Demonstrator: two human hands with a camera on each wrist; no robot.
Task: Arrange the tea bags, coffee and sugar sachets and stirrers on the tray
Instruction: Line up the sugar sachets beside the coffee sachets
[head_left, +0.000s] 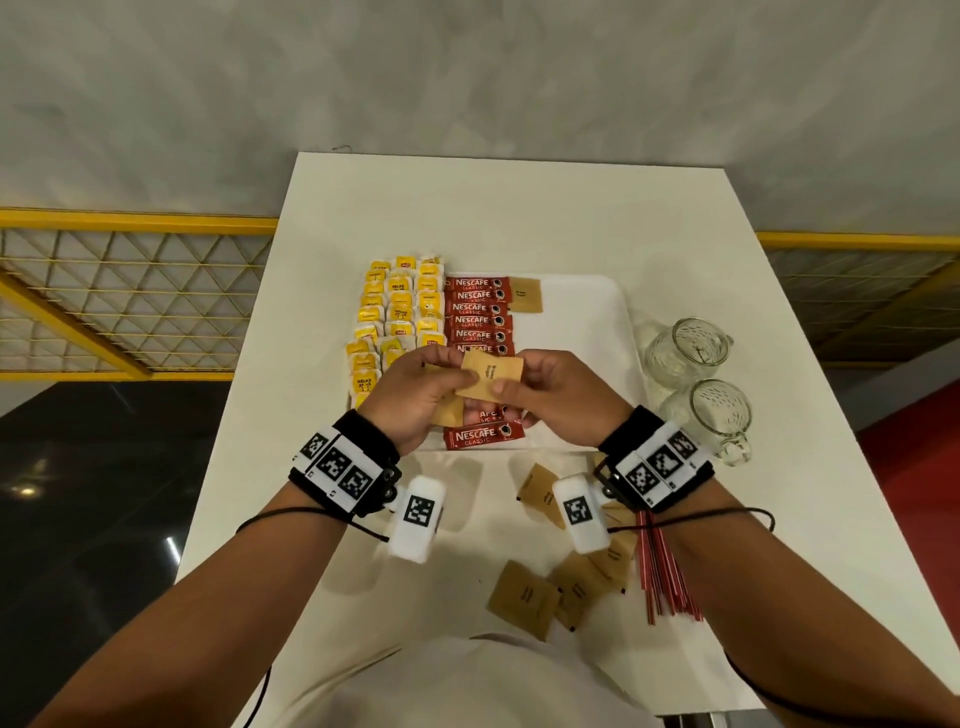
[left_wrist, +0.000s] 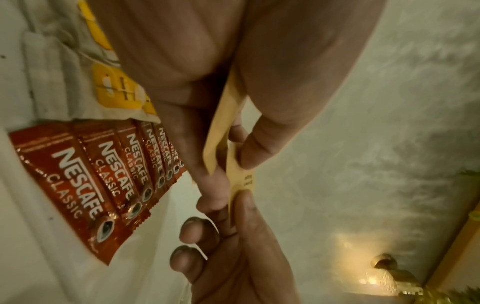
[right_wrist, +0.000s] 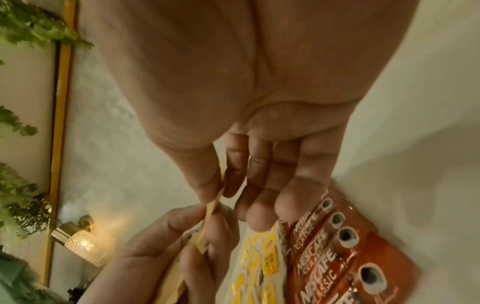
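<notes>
Over the near half of the white tray (head_left: 618, 312) both hands meet on brown sugar sachets. My left hand (head_left: 457, 384) grips a few of them between thumb and fingers (left_wrist: 221, 131). My right hand (head_left: 511, 385) pinches the right edge of the top brown sugar sachet (head_left: 493, 371), seen edge-on in the right wrist view (right_wrist: 215, 201). Yellow tea bags (head_left: 400, 312) fill the tray's left columns. Red Nescafe coffee sachets (head_left: 478, 312) lie in a column beside them. One sugar sachet (head_left: 526, 294) lies at the tray's far end, right of the coffee.
Several loose brown sugar sachets (head_left: 524, 597) lie on the white table near me. A bundle of red stirrers (head_left: 665, 571) lies to their right. Two glass mugs (head_left: 685, 348) (head_left: 719, 415) stand right of the tray. The tray's right half is bare.
</notes>
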